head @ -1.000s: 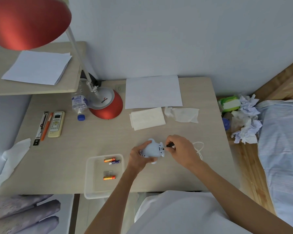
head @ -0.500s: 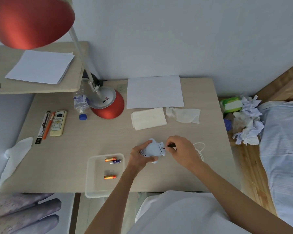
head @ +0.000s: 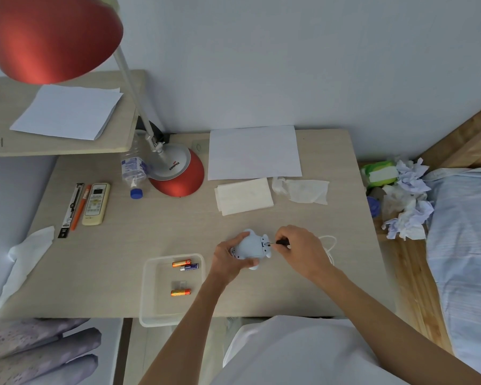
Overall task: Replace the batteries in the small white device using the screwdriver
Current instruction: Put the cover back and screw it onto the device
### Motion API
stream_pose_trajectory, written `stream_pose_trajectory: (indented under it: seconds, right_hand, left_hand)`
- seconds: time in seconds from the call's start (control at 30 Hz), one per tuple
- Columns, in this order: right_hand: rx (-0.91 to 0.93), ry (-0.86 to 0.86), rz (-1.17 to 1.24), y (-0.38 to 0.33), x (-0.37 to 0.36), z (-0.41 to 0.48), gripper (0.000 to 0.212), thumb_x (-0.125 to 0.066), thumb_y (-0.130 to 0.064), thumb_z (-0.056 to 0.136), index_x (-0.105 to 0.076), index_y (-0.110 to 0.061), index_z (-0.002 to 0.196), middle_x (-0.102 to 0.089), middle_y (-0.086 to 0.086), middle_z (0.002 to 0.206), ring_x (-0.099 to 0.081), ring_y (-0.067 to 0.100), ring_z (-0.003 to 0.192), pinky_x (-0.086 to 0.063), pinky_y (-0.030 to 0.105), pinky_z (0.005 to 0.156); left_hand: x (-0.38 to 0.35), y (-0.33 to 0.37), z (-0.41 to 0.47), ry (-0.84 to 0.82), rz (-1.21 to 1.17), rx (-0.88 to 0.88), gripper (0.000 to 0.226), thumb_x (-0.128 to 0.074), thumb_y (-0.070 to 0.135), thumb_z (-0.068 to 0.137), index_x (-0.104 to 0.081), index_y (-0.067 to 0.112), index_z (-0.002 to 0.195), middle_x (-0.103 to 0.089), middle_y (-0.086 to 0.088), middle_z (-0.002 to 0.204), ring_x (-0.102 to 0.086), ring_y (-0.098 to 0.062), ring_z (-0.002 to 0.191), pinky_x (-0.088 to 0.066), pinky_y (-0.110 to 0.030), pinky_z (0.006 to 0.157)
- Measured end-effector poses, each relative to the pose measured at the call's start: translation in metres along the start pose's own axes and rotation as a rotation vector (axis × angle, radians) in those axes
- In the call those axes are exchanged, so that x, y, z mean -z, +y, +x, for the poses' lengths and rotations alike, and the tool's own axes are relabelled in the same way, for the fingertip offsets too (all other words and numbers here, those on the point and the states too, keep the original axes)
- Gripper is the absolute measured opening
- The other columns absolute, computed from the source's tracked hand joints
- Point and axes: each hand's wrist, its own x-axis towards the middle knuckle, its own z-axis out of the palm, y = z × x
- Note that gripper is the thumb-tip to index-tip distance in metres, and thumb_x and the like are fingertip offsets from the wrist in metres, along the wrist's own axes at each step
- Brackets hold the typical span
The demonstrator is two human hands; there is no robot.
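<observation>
just right of the frame's centre, the small white device [head: 250, 245] is held over the worktop [head: 150, 226] in the left hand [head: 228, 262], whose fingers curl round its left end and underside. the right hand [head: 300, 248] pinches the dark handle of the screwdriver [head: 282, 241] between thumb and fingertips. the thin shaft points left into a small recess on the device's right end. the tip looks to be at the battery cover's screw, though the screw is too small to make out, so i cannot say whether the blade is seated.

the step in hand reads as working that screw. to do it well, keep the shaft in line with the screw and press lightly along it before turning, so the tip does not ride out and chew the head. the left hand should brace the device against the worktop, since a rounded plastic shell will likely want to roll under the twist. short fingertip turns should do, as a screw this small likely needs little force.

lower left of the hands, a clear tray [head: 164, 304] holds an orange battery [head: 181, 263] touching a blue battery [head: 189, 267] near its far edge. a second orange battery [head: 180, 292] lies apart, nearer the person. that tray is a sound place for a loose screw. a white cord [head: 329, 245] lies looped just right of the right hand.
</observation>
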Motion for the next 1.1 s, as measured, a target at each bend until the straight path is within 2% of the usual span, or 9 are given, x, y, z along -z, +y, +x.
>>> stream_pose_trajectory:
  seconds: [0.17,0.37,0.47,0.53,0.6,0.7,0.9,1.1]
  right_hand:
    - [0.019,0.031,0.031,0.004,-0.004,-0.007,0.013,-0.077,-0.020,0.093,-0.068,-0.028,0.098,-0.068,-0.012,0.097,-0.070,0.016,0.087,-0.060,0.042,0.076]
    - [-0.035,0.115,0.081,0.011,-0.006,-0.016,0.008,-0.076,-0.023,0.095,-0.068,-0.025,0.097,-0.067,-0.012,0.094,-0.070,0.011,0.083,-0.059,0.036,0.072]
    - [-0.078,0.201,0.078,0.014,-0.007,-0.019,0.005,-0.066,-0.029,0.103,-0.064,-0.025,0.102,-0.067,-0.011,0.094,-0.066,0.014,0.077,-0.057,0.035,0.068]
    - [-0.116,0.230,0.062,0.014,-0.010,-0.021,0.009,-0.057,-0.030,0.109,-0.062,-0.022,0.107,-0.066,-0.008,0.095,-0.064,0.017,0.073,-0.057,0.038,0.065]
    - [-0.156,0.247,0.040,0.011,-0.015,-0.021,0.013,-0.051,-0.028,0.110,-0.061,-0.018,0.110,-0.065,-0.005,0.097,-0.063,0.020,0.071,-0.054,0.040,0.063]
    - [-0.224,0.264,0.012,0.005,-0.027,-0.020,0.011,-0.052,-0.022,0.108,-0.062,-0.017,0.106,-0.065,-0.005,0.093,-0.061,0.022,0.068,-0.046,0.036,0.059]
    - [-0.287,0.287,0.021,0.006,-0.048,-0.011,0.004,-0.061,-0.014,0.098,-0.062,-0.015,0.094,-0.064,-0.004,0.077,-0.058,0.022,0.060,-0.048,0.038,0.054]
    - [-0.324,0.224,-0.028,0.011,-0.057,-0.003,0.008,-0.057,-0.020,0.100,-0.058,-0.017,0.093,-0.062,-0.005,0.076,-0.058,0.020,0.062,-0.047,0.036,0.054]
  left_hand:
    - [-0.001,0.000,0.001,-0.001,0.026,0.002,0.087,-0.106,0.031,0.054,-0.074,0.040,0.134,-0.070,0.002,0.132,-0.069,-0.022,0.116,-0.063,-0.038,0.097]
    - [-0.002,0.004,0.000,-0.037,0.098,-0.027,0.083,-0.104,0.026,0.062,-0.072,0.041,0.137,-0.067,0.006,0.129,-0.066,-0.018,0.113,-0.061,-0.028,0.094]
    - [0.001,0.005,0.001,-0.057,0.168,-0.055,0.082,-0.103,0.024,0.065,-0.071,0.038,0.139,-0.064,0.011,0.122,-0.064,-0.013,0.108,-0.054,-0.012,0.085]
    - [0.002,0.007,0.001,-0.063,0.218,-0.068,0.080,-0.102,0.024,0.067,-0.070,0.038,0.139,-0.060,0.007,0.120,-0.062,-0.013,0.106,-0.050,-0.006,0.080]
    - [0.003,0.008,0.002,-0.064,0.232,-0.074,0.080,-0.103,0.024,0.067,-0.069,0.040,0.138,-0.060,0.005,0.119,-0.062,-0.017,0.107,-0.050,-0.006,0.079]
    - [0.004,0.006,0.002,-0.062,0.271,-0.074,0.082,-0.102,0.028,0.068,-0.067,0.039,0.142,-0.059,0.003,0.119,-0.060,-0.019,0.109,-0.049,-0.005,0.079]
    - [0.005,0.004,0.002,-0.057,0.281,-0.080,0.082,-0.102,0.032,0.067,-0.067,0.044,0.140,-0.062,0.005,0.122,-0.062,-0.018,0.109,-0.051,-0.012,0.084]
    - [0.005,0.005,0.000,-0.053,0.296,-0.102,0.081,-0.102,0.032,0.068,-0.066,0.043,0.140,-0.060,0.006,0.123,-0.058,0.000,0.106,-0.050,-0.005,0.080]
